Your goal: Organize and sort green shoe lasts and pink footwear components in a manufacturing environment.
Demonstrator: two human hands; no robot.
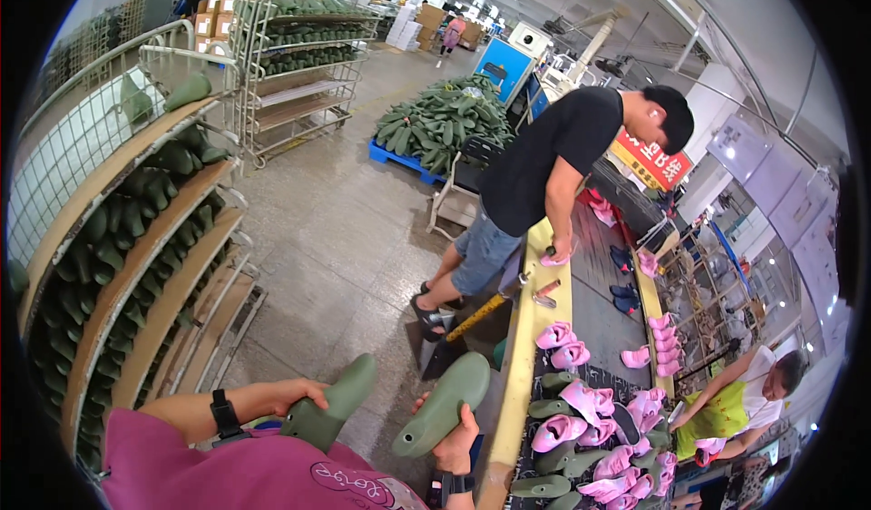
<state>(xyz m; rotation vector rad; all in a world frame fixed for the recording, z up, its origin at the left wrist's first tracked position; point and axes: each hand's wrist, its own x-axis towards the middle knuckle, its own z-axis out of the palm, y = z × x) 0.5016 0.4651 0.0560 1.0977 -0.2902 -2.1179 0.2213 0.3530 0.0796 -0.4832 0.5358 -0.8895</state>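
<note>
Two green shoe lasts are in my hands, one in each. My left hand (301, 396) is closed round the first shoe last (337, 407), its toe pointing up and away from me. In my right hand (456, 442) the second shoe last (445, 405) is tilted, with a small hole showing at its near end. The two lasts are apart, held above the floor in front of my body. To the right, pink shoe uppers (559, 432) and more green lasts (542, 485) lie mixed on the conveyor's near part.
A wheeled rack (136, 328) on the left holds many green lasts on wooden shelves; another rack (299, 93) stands behind. A heap of lasts (445, 120) rests on a blue pallet. One worker (553, 161) stands at the yellow-edged conveyor (504, 419), another (739, 401) across it.
</note>
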